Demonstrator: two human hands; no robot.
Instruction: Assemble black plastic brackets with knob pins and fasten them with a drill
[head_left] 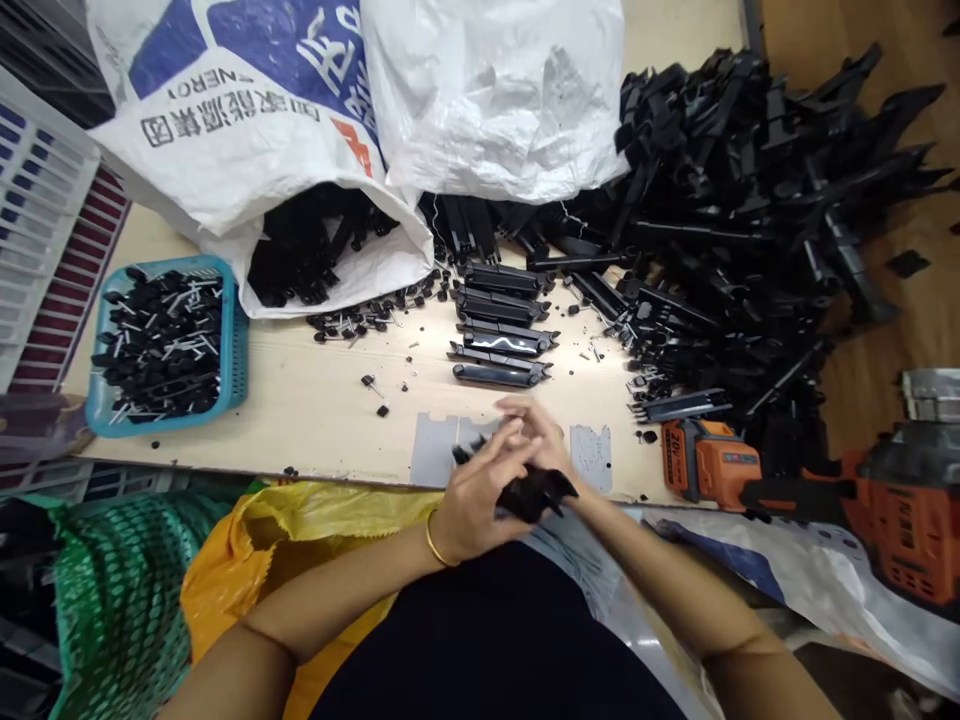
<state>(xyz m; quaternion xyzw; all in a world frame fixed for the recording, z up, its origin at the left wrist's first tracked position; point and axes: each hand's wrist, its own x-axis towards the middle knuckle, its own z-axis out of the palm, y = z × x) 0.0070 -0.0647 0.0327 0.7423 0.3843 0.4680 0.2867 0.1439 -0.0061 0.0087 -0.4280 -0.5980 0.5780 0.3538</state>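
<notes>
My left hand (pixel 480 495) is wrapped round a black plastic part (pixel 529 492) close to my body at the table's front edge. My right hand (pixel 536 430) closes on the same part from the far side, its fingers partly hidden and a little blurred. The part's exact shape is covered by both hands. Just beyond them, several long black plastic pieces (pixel 502 340) lie side by side in a column. A few small black-headed screws (pixel 371 383) lie loose to the left of that column.
A blue basket (pixel 238 350) of black-headed screws stands at the left. White woven sacks (pixel 495 100) lie at the back, one open with black parts inside. A large heap of black pieces (pixel 735 220) covers the right side. An orange cordless drill (pixel 712 465) lies at the front right.
</notes>
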